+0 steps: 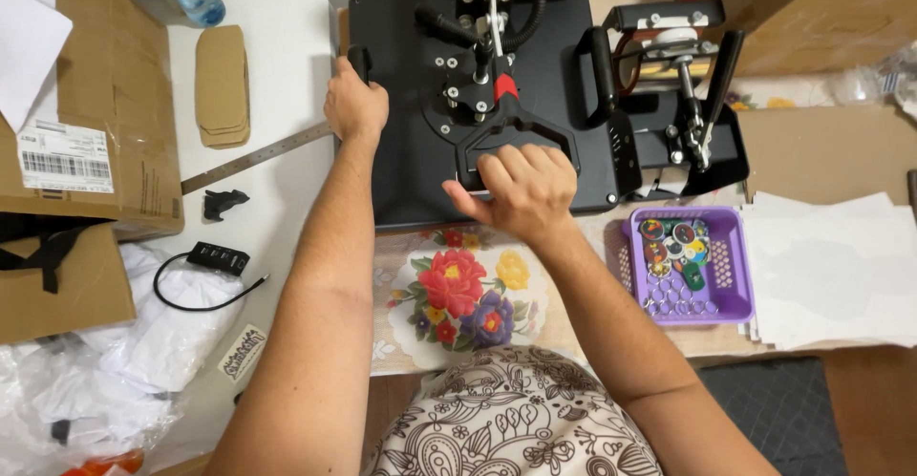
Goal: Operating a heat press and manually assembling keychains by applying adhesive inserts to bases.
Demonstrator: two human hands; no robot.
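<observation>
— Looking down, what do you see?

— A big black press (478, 104) sits in the middle of the tabletop (287, 37). The right hand (521, 190) is on its black handle (516, 127), fingers curled over the front bar — closed on it.

— And the other hand?

— The left hand (353, 105) is at the left edge of the press. Its fingers are wrapped shut around a small black knob (359, 59) there.

— What is near the press?

— A purple basket (690, 268) is just to the right, in front. It has round badges (673, 242) inside. White paper (831, 266) lies beside the basket. A flower cloth (468, 295) is under the arms, right in front of the press.

— Anything on the left?

— A metal ruler (253, 159) runs slanted toward the left hand. Tan card pieces (223, 84) lie in a stack behind it. A black cable (205, 280) curls nearby, and a brown box (105, 104) stands at the far left.
</observation>
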